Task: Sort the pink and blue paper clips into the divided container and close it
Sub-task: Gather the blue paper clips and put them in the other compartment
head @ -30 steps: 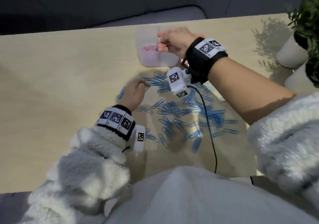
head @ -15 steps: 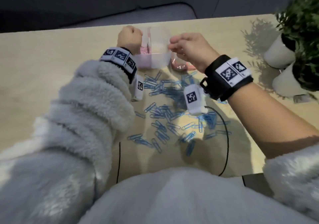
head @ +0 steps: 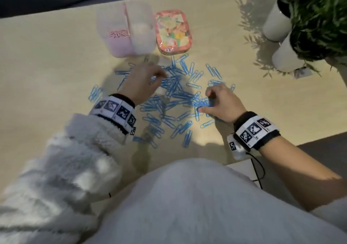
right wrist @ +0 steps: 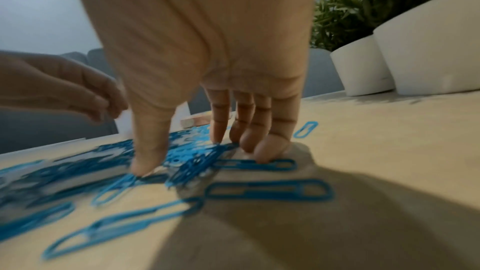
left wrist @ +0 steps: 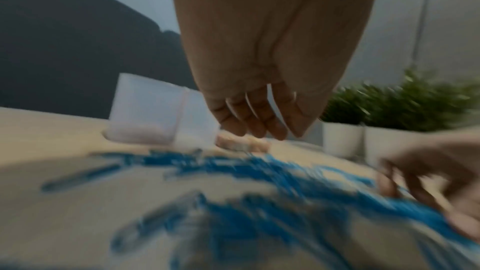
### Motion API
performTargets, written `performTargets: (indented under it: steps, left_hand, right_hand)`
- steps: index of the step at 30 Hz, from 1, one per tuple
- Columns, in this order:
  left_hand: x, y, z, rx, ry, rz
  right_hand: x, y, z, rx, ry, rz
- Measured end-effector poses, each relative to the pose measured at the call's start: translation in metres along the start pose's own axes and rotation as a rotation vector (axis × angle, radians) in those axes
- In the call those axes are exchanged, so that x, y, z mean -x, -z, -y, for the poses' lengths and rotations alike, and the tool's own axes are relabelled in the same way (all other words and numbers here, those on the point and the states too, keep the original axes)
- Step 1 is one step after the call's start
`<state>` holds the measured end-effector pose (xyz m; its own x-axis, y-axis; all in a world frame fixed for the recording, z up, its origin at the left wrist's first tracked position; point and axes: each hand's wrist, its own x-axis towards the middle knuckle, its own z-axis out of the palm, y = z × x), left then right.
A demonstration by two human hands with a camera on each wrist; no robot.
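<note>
The translucent divided container (head: pixel 142 37) stands open at the far side of the table, with pink paper clips (head: pixel 118 33) in its left compartment; the right compartment looks bare. Its patterned lid (head: pixel 173 31) lies flat just to the right. Blue paper clips (head: pixel 174 93) are scattered in front of it. My left hand (head: pixel 148 78) hovers over the pile's far left; its fingers (left wrist: pixel 259 128) hang loose and hold nothing. My right hand (head: pixel 206 102) is down on the pile's right side, where thumb (right wrist: pixel 145 163) and fingers pinch a bunch of blue clips (right wrist: pixel 192 157) together against the table.
Two white pots (head: pixel 276 22) with green plants stand at the table's back right. The table's near edge (head: pixel 319 140) runs close under my right wrist, and a black cable (head: pixel 259 168) hangs off it. Bare tabletop (head: pixel 47 65) lies to the left.
Both hands have left the container and come down toward me onto the blue clips. The container now stands free, and the lid shows beside it.
</note>
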<state>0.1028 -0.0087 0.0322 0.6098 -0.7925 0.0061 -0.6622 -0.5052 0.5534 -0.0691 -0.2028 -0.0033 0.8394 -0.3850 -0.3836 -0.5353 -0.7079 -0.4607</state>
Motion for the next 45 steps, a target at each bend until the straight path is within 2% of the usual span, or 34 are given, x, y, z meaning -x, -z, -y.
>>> performTargets:
  steps: [1,3,5,7,9,12,15,18,20,24,26,30,33,36,38,40,42,45]
  left_hand:
    - [0.009,-0.015,-0.006,-0.027,-0.024,0.120]
    - [0.024,-0.043,-0.015,-0.130,-0.086,0.254]
    - [0.034,-0.063,-0.024,-0.222,-0.135,0.337]
    - [0.041,-0.072,-0.029,-0.285,-0.118,0.405]
    - [0.050,-0.074,-0.028,-0.282,-0.125,0.437]
    - [0.063,-0.070,-0.025,-0.230,-0.131,0.423]
    - [0.064,-0.059,-0.025,-0.214,-0.063,0.287]
    - [0.046,-0.051,-0.016,-0.242,0.063,0.159]
    - [0.033,-0.048,-0.009,-0.275,0.164,0.167]
    - [0.036,-0.051,-0.012,-0.386,0.209,0.298]
    - [0.051,-0.050,-0.020,-0.397,0.187,0.305]
    - [0.072,-0.042,-0.021,-0.435,0.236,0.328]
    - [0.074,-0.033,-0.016,-0.352,0.265,0.297]
    - [0.066,-0.023,-0.003,-0.237,0.348,0.186]
    - [0.056,-0.013,0.012,-0.189,0.402,0.110]
    - [0.044,-0.006,0.023,-0.230,0.376,0.109]
    - [0.033,-0.006,0.025,-0.309,0.283,0.187]
    - [0.028,-0.017,0.019,-0.397,0.166,0.319]
  right_hand:
    - [0.001,-0.005,0.002,0.005,0.022,0.007]
    - [0.000,-0.010,0.005,-0.052,0.048,0.012]
    - [-0.002,-0.007,0.004,-0.133,0.039,0.014]
    - [-0.003,0.001,-0.003,-0.188,0.026,-0.005]
    - [-0.003,0.012,-0.013,-0.207,0.018,-0.093]
    - [-0.006,0.027,-0.028,-0.217,-0.017,-0.191]
    - [-0.010,0.032,-0.033,-0.223,-0.031,-0.142]
    - [-0.018,0.034,-0.023,-0.225,-0.016,-0.197]
    - [-0.025,0.033,-0.009,-0.221,-0.002,-0.222]
    - [-0.039,0.021,0.031,-0.194,0.106,-0.123]
    - [-0.043,0.016,0.047,-0.151,0.165,-0.102]
    - [-0.055,0.006,0.072,0.007,0.251,-0.062]
    - [-0.059,-0.003,0.084,0.109,0.326,0.032]
    - [-0.055,-0.011,0.088,0.237,0.385,0.099]
    - [-0.054,-0.009,0.085,0.184,0.386,0.085]
    - [-0.058,-0.001,0.082,0.098,0.323,-0.003]
    - [-0.067,0.007,0.080,0.056,0.269,-0.079]
    - [-0.072,0.006,0.085,0.049,0.273,-0.050]
